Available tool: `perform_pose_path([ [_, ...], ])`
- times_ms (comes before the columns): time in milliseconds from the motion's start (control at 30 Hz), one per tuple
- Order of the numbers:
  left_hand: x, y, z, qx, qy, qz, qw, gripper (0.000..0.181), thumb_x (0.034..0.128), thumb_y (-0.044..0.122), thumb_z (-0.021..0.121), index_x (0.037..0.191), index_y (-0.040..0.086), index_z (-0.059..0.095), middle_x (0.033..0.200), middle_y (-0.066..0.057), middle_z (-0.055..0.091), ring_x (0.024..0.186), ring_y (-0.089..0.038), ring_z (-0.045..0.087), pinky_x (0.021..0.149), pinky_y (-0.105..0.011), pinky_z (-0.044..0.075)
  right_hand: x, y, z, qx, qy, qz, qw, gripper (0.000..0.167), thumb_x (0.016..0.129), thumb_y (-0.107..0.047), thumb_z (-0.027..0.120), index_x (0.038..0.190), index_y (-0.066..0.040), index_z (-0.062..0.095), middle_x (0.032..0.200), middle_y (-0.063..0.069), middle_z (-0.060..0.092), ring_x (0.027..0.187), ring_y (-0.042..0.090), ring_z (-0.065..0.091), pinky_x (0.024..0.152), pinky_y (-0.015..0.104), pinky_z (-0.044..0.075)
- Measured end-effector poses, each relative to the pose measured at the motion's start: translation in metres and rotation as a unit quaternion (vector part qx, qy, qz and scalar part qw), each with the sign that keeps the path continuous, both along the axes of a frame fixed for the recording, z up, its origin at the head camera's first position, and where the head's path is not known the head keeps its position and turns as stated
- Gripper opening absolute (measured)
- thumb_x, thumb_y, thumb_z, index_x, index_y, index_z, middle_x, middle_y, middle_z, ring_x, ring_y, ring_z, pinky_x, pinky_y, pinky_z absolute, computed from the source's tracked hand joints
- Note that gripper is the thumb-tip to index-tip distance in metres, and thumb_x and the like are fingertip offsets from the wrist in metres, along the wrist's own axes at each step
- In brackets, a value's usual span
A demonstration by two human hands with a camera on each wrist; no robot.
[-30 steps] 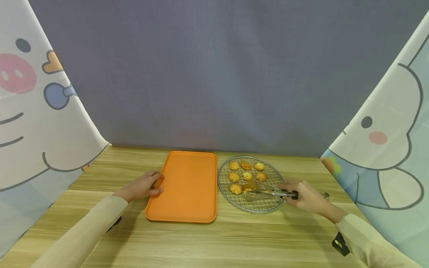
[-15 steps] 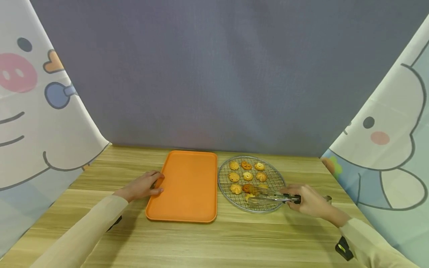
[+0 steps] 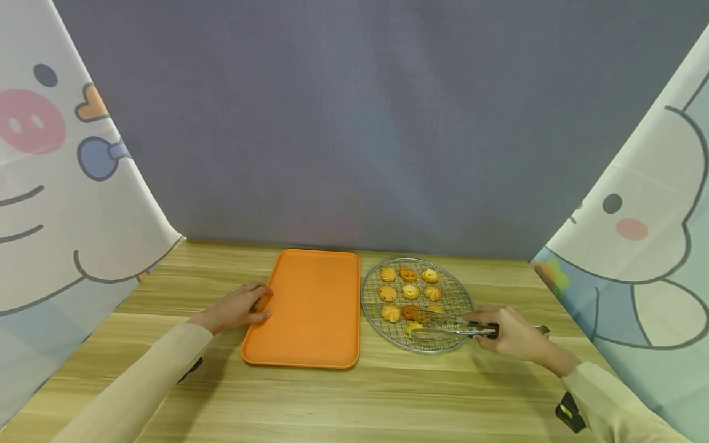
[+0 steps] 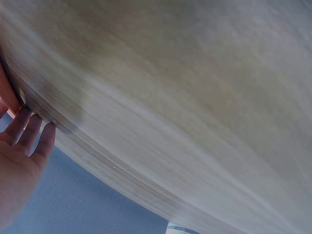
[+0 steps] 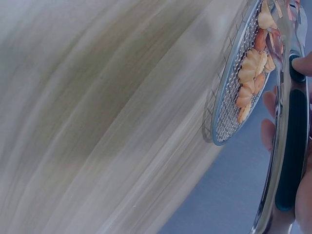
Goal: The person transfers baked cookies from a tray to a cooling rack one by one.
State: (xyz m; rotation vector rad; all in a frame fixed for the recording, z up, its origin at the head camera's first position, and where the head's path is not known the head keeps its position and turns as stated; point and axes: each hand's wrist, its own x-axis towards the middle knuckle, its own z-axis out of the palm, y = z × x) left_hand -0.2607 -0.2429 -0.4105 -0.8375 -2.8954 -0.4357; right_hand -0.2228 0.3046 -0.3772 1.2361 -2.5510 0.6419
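My right hand (image 3: pixel 506 332) grips a pair of metal tongs (image 3: pixel 456 330) with dark handle pads, held low over the right side of a round wire rack (image 3: pixel 370 323). The tongs' arms stand apart, their tips beside a yellow cookie (image 3: pixel 414 328) and a browner cookie (image 3: pixel 410 312) in the near row. Whether the tips touch a cookie I cannot tell. My left hand (image 3: pixel 235 307) rests at the left edge of an orange tray (image 3: pixel 310 307), thumb and fingertips on its rim. In the left wrist view, the left hand's fingers (image 4: pixel 33 129) look fairly straight.
Several cookies lie in rows on the rack, including a chocolate-chip cookie (image 3: pixel 387 293). The rack stands just right of the tray on a wooden table (image 3: pixel 388 394). A grey cloth wall (image 3: pixel 354 123) rises behind, with printed cartoon panels at both sides.
My right hand has drawn slightly to the right, and the tongs' arms have spread apart near the front cookies. The left hand and tray have kept their places.
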Motion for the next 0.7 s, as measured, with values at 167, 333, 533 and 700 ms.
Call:
perform_pose_path([
  [167, 0.0, 0.0, 0.0, -0.001, -0.001, -0.002, 1.0, 0.045, 0.0856, 0.028, 0.064, 0.118, -0.001, 0.053, 0.118, -0.02, 0.053, 0.106, -0.038, 0.052, 0.088, -0.051, 0.043, 0.0, 0.002, 0.001, -0.007, -0.017, -0.003, 0.9998, 0.036, 0.072, 0.003, 0.071, 0.107, 0.002, 0.064, 0.096, 0.015, 0.065, 0.044, -0.011, 0.03, 0.041, 0.008, 0.032],
  [333, -0.001, -0.001, 0.001, -0.002, -0.004, -0.002, 1.0, 0.045, 0.0857, 0.027, 0.064, 0.118, -0.001, 0.053, 0.119, -0.021, 0.052, 0.106, -0.039, 0.052, 0.087, -0.052, 0.043, -0.001, 0.004, 0.001, -0.003, -0.025, -0.031, 0.9992, 0.037, 0.072, 0.002, 0.071, 0.108, 0.003, 0.064, 0.104, 0.026, 0.062, 0.043, -0.017, 0.021, 0.038, 0.01, 0.031],
  [533, 0.0, 0.0, 0.002, 0.002, -0.005, -0.001, 1.0, 0.044, 0.0854, 0.026, 0.064, 0.118, -0.001, 0.054, 0.118, -0.021, 0.053, 0.106, -0.039, 0.052, 0.087, -0.052, 0.043, -0.006, 0.006, 0.0, -0.028, -0.006, -0.051, 0.9983, 0.038, 0.07, 0.004, 0.071, 0.107, 0.002, 0.064, 0.102, 0.024, 0.064, 0.042, -0.018, 0.018, 0.037, 0.009, 0.029],
  [700, -0.001, 0.0, 0.001, 0.005, 0.001, -0.006, 1.0, 0.043, 0.085, 0.026, 0.064, 0.116, -0.001, 0.054, 0.117, -0.02, 0.054, 0.104, -0.037, 0.053, 0.087, -0.051, 0.043, -0.012, 0.008, -0.002, -0.048, 0.0, -0.067, 0.9966, 0.037, 0.071, 0.006, 0.07, 0.108, 0.003, 0.063, 0.103, 0.024, 0.063, 0.04, -0.016, 0.019, 0.036, 0.01, 0.029],
])
